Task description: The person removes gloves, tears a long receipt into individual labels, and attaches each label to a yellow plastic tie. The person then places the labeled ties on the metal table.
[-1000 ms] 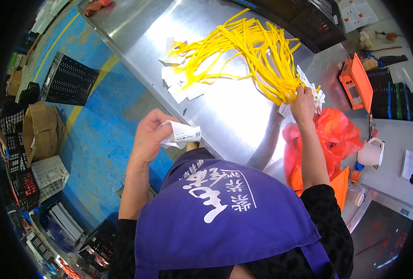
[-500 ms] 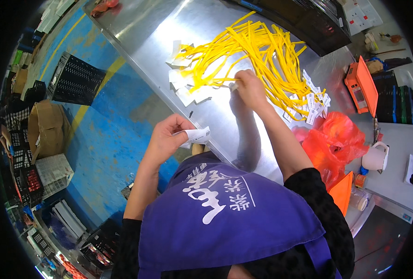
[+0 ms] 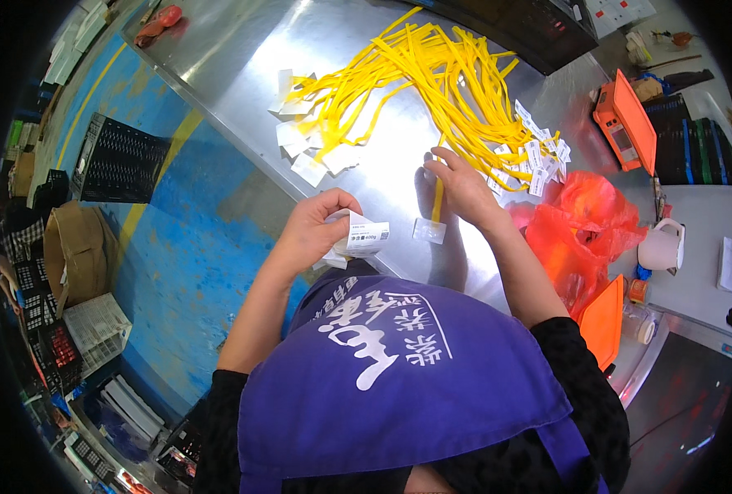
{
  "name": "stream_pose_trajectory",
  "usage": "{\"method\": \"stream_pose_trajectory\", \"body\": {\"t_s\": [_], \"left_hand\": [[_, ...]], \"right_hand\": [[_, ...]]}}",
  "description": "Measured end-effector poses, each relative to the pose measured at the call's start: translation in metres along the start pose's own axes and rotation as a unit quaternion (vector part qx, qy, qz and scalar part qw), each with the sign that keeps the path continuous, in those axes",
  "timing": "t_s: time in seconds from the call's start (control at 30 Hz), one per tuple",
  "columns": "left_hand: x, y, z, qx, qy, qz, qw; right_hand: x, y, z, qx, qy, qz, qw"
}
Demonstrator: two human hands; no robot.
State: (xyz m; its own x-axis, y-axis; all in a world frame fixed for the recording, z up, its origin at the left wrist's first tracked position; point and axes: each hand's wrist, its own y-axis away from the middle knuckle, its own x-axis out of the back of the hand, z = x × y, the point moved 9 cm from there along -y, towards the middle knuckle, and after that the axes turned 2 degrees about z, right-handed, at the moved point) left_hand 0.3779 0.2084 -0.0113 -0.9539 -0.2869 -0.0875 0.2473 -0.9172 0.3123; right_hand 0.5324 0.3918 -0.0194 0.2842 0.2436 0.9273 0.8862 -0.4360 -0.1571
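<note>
My left hand [image 3: 312, 230] pinches white printed labels [image 3: 368, 236] beside the front edge of the steel table. Over the table, my right hand [image 3: 467, 191] has its thumb and fingertips closed on a narrow yellow strap [image 3: 438, 202]. A whitish tag [image 3: 428, 231] sits at the strap's near end. Beyond my hands lies a heap of yellow straps [image 3: 432, 74]. White tags [image 3: 308, 169] are on its left ends, and printed tags [image 3: 539, 156] crowd its right ends.
A red plastic bag [image 3: 584, 239] lies right of my right forearm. Behind the straps stands a black crate [image 3: 522, 33]. An orange scale [image 3: 625, 123] and a pale mug [image 3: 662, 247] are further right. A black crate [image 3: 119, 160] rests on the blue floor.
My right hand has come nearer from the left strap ends, now with a tagged strap. My left hand has shifted slightly right, and its label now faces up. The whole view has shifted a little.
</note>
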Motion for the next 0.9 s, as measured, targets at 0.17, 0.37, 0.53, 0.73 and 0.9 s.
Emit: {"method": "stream_pose_trajectory", "body": {"t_s": [0.17,0.37,0.53,0.73,0.9], "left_hand": [[-0.007,0.0,-0.001,-0.021,0.006,0.014,1.0],[-0.019,-0.006,-0.001,-0.029,-0.048,0.025,0.998],[-0.003,0.0,-0.006,-0.032,-0.058,0.077,0.995],[0.035,0.013,-0.008,-0.008,-0.016,0.152,0.988],[0.038,0.016,-0.003,0.0,-0.037,0.145,0.989]], "right_hand": [[0.032,0.014,-0.012,-0.126,-0.121,-0.004,0.985],[-0.022,0.04,-0.074,-0.243,-0.619,-0.143,0.733],[-0.003,0.049,-0.021,-0.264,-0.601,0.007,0.754],[-0.002,0.086,0.036,-0.316,-0.367,-0.098,0.87],[-0.022,0.096,0.038,-0.342,-0.327,-0.115,0.873]]}}
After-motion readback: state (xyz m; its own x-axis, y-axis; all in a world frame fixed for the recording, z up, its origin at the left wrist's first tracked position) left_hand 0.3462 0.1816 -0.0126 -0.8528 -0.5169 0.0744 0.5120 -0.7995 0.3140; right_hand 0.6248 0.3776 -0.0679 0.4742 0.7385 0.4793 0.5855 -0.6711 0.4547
